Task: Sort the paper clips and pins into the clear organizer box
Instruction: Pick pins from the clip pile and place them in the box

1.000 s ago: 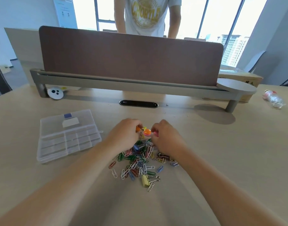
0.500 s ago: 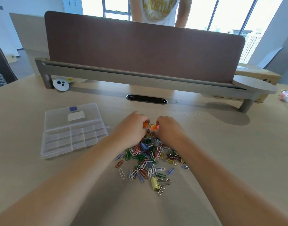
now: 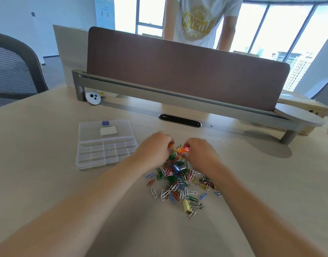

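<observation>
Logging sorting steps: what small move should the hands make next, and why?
Probably carry the left hand over to the organizer box: it pinches an orange piece, the right hand pinches pink and orange pins, and the box lies just to its left.

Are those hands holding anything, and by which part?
The left hand and right hand each pinch small coloured pins; fingers hide which part.

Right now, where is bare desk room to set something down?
Bare beige desk lies left of the clear plastic organizer box and right of the right hand. Crowded: the colourful paper clip pile between it and the left hand.
</observation>
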A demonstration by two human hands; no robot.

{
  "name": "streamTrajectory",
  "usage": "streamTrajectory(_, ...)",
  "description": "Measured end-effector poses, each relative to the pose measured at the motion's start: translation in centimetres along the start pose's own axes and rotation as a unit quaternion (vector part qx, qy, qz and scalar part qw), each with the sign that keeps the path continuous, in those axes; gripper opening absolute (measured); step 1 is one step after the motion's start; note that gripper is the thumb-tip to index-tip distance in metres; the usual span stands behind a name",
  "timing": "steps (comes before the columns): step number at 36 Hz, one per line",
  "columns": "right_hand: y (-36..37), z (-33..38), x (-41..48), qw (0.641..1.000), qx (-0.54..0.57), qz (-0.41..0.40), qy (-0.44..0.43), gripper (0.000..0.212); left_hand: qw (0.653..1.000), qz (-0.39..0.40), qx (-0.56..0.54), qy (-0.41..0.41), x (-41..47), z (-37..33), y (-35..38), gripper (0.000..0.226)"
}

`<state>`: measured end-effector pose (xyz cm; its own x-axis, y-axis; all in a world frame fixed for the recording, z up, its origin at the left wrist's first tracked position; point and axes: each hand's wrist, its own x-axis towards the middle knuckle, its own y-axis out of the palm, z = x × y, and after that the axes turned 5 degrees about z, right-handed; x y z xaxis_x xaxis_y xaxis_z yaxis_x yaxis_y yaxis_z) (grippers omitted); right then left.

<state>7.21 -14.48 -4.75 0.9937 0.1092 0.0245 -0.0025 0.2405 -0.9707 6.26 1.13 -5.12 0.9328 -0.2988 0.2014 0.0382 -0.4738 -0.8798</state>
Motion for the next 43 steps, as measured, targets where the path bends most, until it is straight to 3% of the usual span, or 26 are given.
streamTrajectory(10, 0.0, 5.4, -0.8, 0.998, 0.022, 0.011, -0.063, 0.021, 0.999, -0.019, 0.013, -0.028, -3.3, 3.9, -3.7, 0.025)
streamTrajectory(21, 2.2, 12.5, 3.2, 0.989, 0.047, 0.042, -0.132, 0.021, 0.99, -0.033, 0.03, -0.136, -3.9, 11.1, -7.1, 0.028)
streamTrajectory(26, 3.6, 14.6, 5.6, 0.985, 0.026, 0.049, -0.165, 0.021, 0.987, -0.007, 0.06, -0.149, -2.9, 13.5, -7.6, 0.014)
streamTrajectory(43, 5.2, 16.6, 8.4, 0.98, -0.017, 0.06, -0.191, 0.019, 0.983, 0.04, 0.071, -0.163, -1.7, 16.1, -7.2, 0.024)
